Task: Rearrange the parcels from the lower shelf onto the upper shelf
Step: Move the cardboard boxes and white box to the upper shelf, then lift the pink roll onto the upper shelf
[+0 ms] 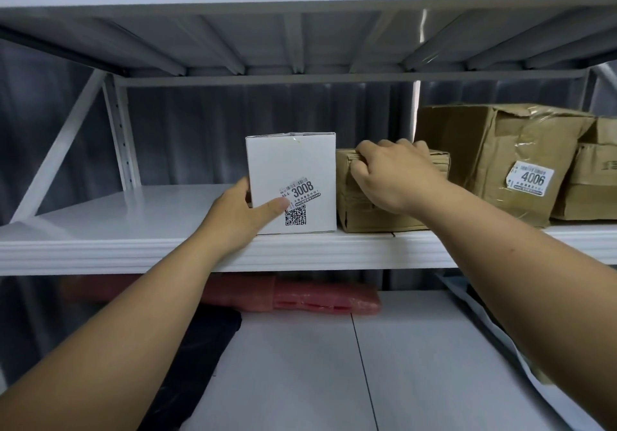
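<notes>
Gripping the white box (pixel 291 183) with my left hand (pixel 240 217), I have my thumb across its front face beside the 3008 label (pixel 300 192) and my fingers round its left side. It stands upright at the front edge of the upper shelf (pixel 133 250), about midway along. My right hand (pixel 390 176) is curled over the top left corner of the small brown carton (pixel 367 213), fingers hooked on its upper edge, grasping it. That carton sits touching the right side of the white box, also at the front edge.

Just behind and to the right of it stands a larger, dented brown parcel (pixel 494 150) bearing a 4006 label (pixel 531 178), and against its right side are two more brown boxes (pixel 594 176), stacked, near the right end of the shelf. These crowd the right half; the left half of the shelf is bare white board.

On the lower shelf (pixel 417 364) a pink wrapped parcel (pixel 320 298) lies toward the back, a black bag (pixel 200 347) sits at the left, and a pale grey mailer (pixel 484 313) lies along the right edge.
</notes>
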